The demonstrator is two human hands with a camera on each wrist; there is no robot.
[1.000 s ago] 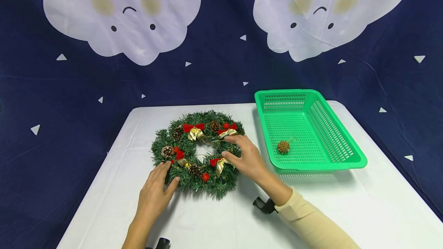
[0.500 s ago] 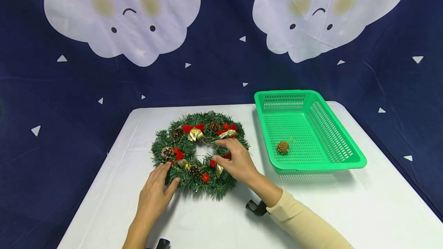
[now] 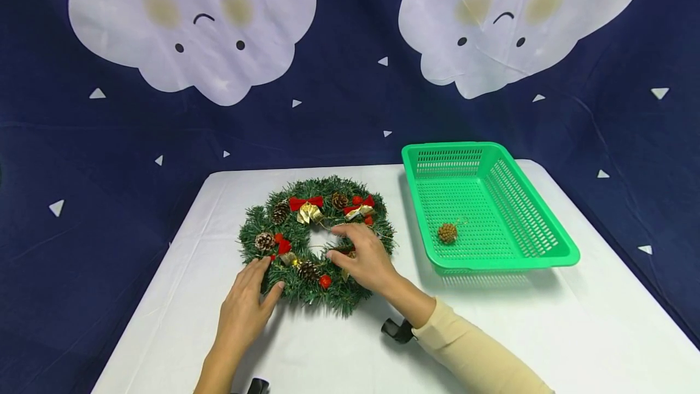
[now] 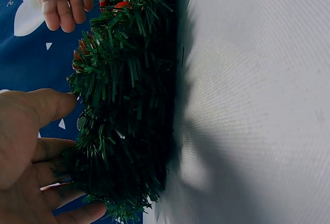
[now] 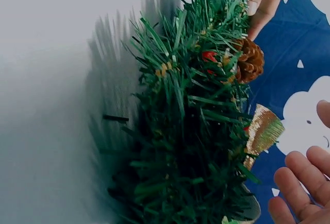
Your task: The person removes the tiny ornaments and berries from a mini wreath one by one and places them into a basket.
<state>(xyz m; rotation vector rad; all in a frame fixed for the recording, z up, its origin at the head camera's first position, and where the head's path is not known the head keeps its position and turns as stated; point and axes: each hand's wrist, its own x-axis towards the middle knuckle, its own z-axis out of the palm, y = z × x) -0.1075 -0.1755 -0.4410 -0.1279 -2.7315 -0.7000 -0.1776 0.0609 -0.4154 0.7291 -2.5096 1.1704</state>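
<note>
Wreath point(image 3: 299, 233), green, ring-shaped; flat on white desk point(image 3: 306, 351), left of green basket point(image 3: 503, 264). Trimmed with pine cones point(image 3: 265, 241), red balls point(image 3: 325, 281), red-and-gold bows point(image 3: 308, 208). Left grip point(image 3: 246, 300): spread, fingertips touching bristles along near left edge. Right grip point(image 3: 366, 257): spread, thumb and forefinger apart, above right side of centre hole; pinching nothing that shows. Ornament point(image 3: 447, 233), brown, knobbly, with thin loop; inside basket, near front left corner. Step in hand, as judged: steadying wreath at left, tending trimmings beside hole at right. Called for next, as judged: steady left contact, light right fingertips, care against snagging bristles or dislodging bows.
</note>
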